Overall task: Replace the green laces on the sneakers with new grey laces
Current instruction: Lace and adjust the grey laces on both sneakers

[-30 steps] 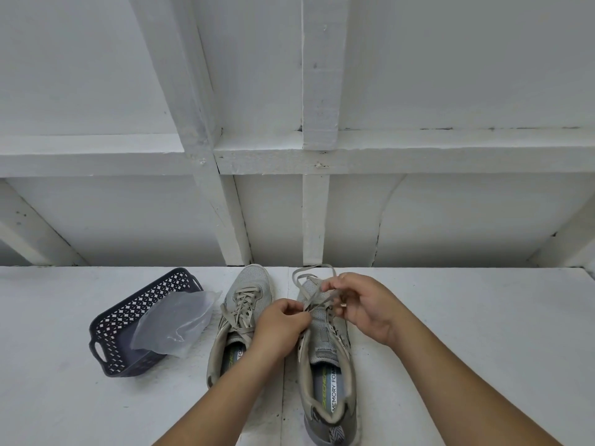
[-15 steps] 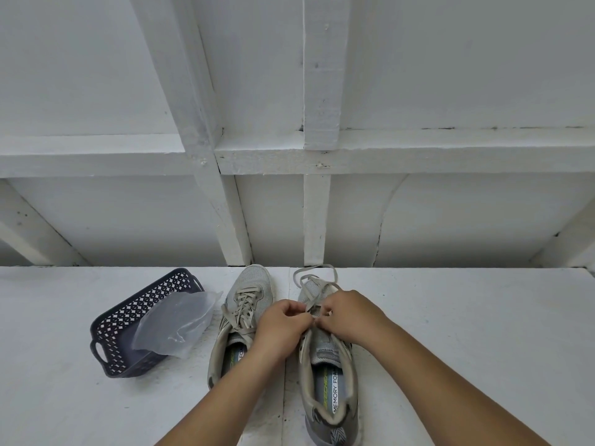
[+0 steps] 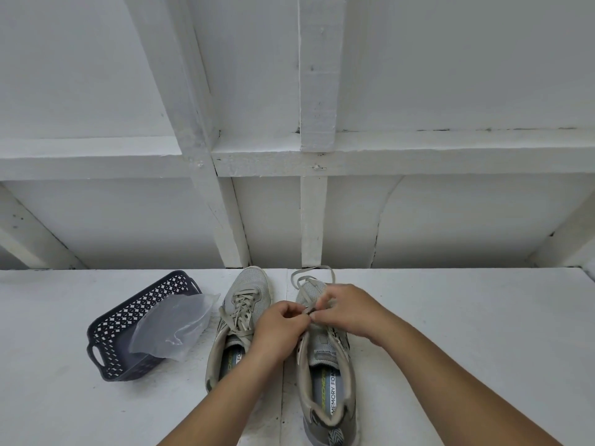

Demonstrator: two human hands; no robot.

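- Broadly, white painted table under two grey mesh sneakers side by side, toes away.
- Dark perforated basket left of them, crumpled clear plastic bag draped over its rim.
- Right sneaker beneath both hands; left sneaker already laced.
- Left hand and right hand pinched shut on flat grey lace, fingertips meeting, loops trailing past the toe.

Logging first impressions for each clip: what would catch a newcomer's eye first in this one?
Two bare hands meet over the right sneaker at the middle of the white table, the left hand and right hand pinching its grey lace, which loops loose past the toe. Beside it stands the left sneaker, laced. Further left, a dark basket holds a crumpled clear bag.
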